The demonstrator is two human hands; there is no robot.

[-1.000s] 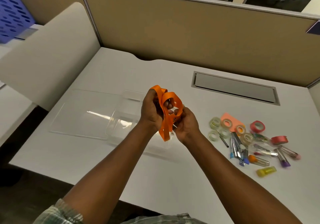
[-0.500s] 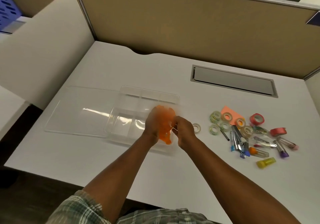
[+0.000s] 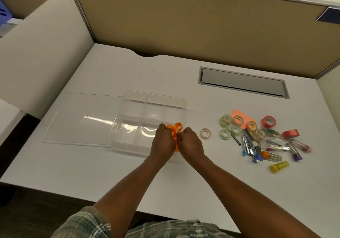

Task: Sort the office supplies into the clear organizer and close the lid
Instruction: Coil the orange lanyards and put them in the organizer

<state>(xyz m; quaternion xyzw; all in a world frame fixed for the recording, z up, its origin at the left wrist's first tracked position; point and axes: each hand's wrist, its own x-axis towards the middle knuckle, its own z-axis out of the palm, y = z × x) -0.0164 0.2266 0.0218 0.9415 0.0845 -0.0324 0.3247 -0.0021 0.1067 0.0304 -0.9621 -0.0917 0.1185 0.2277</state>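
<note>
— What's the person doing just now?
— Stowing the orange ribbon (image 3: 177,129). The left hand (image 3: 162,142) and the right hand (image 3: 191,143) are close together, knuckles nearly touching. Each has its fingers curled on the ribbon between them. They hold it just over the front right compartment of the clear organizer (image 3: 128,95), which sits near the front edge of the desk (image 3: 128,68), a little left of its middle.
— So it isn't in yet?
— Not quite, I'd say. A loop sticks up above the hands and a tail hangs between them. I judge the next move is to press the bundle down inside the walls and let go without it springing open.
— And the rest?
— All still to do. The lid (image 3: 79,120) lies flat against the organizer's left side. The heap of supplies (image 3: 257,138) waits toward the desk's right edge, with one tape roll (image 3: 205,133) apart, between the heap and the hands.
— Any change from a second ago?
— Yes. Then the hands were raised well above the desk with the ribbon in wide, loose loops. Now they are down at the organizer and the ribbon is bunched small.
</note>
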